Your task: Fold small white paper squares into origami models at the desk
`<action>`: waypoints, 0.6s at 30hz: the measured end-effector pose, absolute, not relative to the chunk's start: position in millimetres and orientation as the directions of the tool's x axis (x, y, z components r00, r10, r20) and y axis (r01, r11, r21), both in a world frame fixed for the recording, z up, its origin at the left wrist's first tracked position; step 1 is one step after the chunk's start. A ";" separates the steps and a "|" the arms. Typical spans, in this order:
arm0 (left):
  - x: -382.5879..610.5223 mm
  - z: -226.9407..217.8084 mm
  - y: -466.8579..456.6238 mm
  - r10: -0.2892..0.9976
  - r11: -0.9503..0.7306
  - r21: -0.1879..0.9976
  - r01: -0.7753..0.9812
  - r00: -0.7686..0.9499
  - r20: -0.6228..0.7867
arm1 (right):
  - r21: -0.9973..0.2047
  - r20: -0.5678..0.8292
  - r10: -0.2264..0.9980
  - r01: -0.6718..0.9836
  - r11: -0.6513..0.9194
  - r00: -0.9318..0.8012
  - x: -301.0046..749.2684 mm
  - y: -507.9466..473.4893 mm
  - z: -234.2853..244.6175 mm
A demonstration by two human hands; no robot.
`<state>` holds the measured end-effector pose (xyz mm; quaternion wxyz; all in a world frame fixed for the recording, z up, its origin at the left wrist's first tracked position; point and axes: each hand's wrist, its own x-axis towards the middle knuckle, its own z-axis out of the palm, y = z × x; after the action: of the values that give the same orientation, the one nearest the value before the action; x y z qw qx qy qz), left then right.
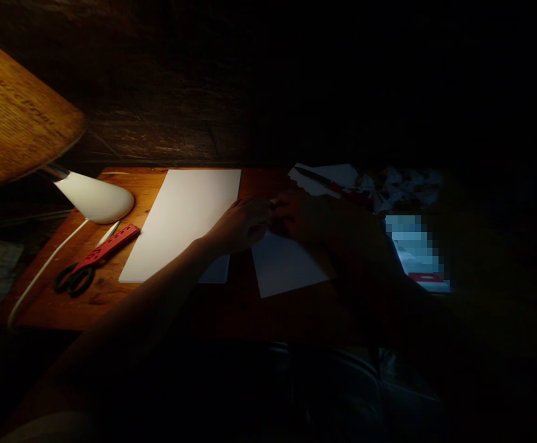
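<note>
My left hand (243, 223) reaches across a wooden table (111, 301) with its fingers curled onto the top corner of a small white sheet of paper (286, 267). My right hand (302, 216) lies in deep shadow just beside it, pressed on the same upper edge of that sheet; its fingers are too dark to read. A larger white sheet (185, 224) lies flat to the left, partly under my left wrist.
A white desk lamp (95, 197) with a white cable stands at the back left. Red-sheathed scissors (90, 261) lie beside it. Torn paper scraps (328, 178) and crumpled stuff sit at the back right. A lit screen (416, 252) glows on the right.
</note>
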<state>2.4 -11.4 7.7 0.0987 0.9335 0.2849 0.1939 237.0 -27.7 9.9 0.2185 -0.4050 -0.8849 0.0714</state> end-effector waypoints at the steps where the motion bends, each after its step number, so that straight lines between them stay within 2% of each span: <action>1: 1.9 7.7 -11.6 0.569 -0.820 0.289 0.494 0.760 0.315 | -0.321 0.341 0.750 0.680 0.659 -0.566 237.3 -28.0 8.4; 9: -3.9 5.7 -7.2 0.521 -0.851 0.259 0.456 0.793 0.317 | -0.566 0.415 0.854 0.646 0.513 -0.314 244.3 -28.4 9.7; 14: -6.2 7.6 -6.5 0.504 -0.862 0.240 0.446 0.805 0.314 | -0.574 0.332 0.855 0.634 0.518 -0.398 246.4 -32.2 19.7; 18: -5.7 8.2 -7.2 0.501 -0.861 0.268 0.431 0.810 0.306 | -0.562 0.260 0.852 0.646 0.516 -0.455 247.8 -36.0 27.7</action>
<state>-5.7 -7.2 8.2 0.0934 0.9467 0.2461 0.1857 247.8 -36.0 27.7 0.2628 -0.4510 -0.8302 0.1958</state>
